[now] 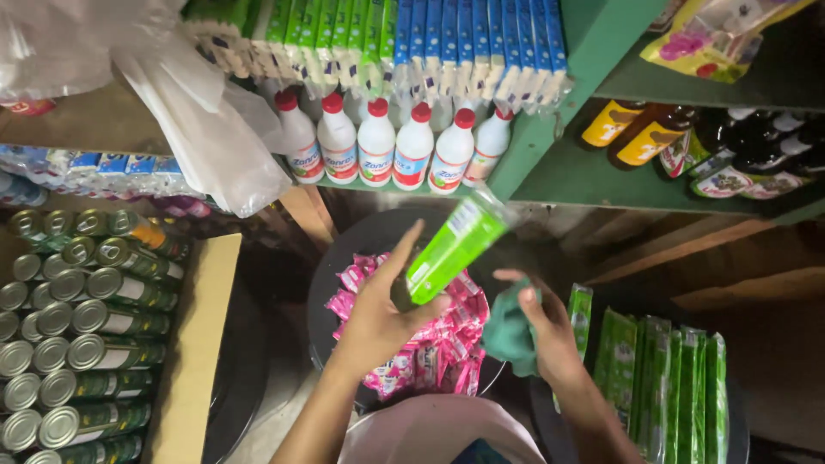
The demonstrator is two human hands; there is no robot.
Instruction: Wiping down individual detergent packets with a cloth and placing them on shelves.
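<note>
Head view:
- The left hand (378, 318) grips the lower end of a green bottle (451, 245), fingers closed around it, thumb up along its side.
- The bottle tilts up and to the right, its clear cap end pointing toward the green shelf (550, 167); it is held above a dark round tub (331, 258).
- The right hand (541, 331) is just right of the bottle's base, clenched on a teal cloth (509, 331); the cloth bunches between bottle and palm, near the bottle but not clearly touching it.
- Pink sachets (430, 344) fill the tub, directly under the bottle and both hands.
- White bottles with red caps (378, 142) stand in a row on the shelf, above the green bottle.
- Blue and green boxes (430, 43) are stacked over the white bottles, further above.
- Dark bottles with yellow labels (687, 137) lie on the shelf up and right of the green bottle.
- Green packs (662, 378) stand in a row to the right of the right hand, below the green bottle's level.
- Cans (77, 344) lie stacked far left of the bottle, beside a cardboard edge (202, 344).
- A clear plastic bag (215, 129) hangs up and left of the bottle.
</note>
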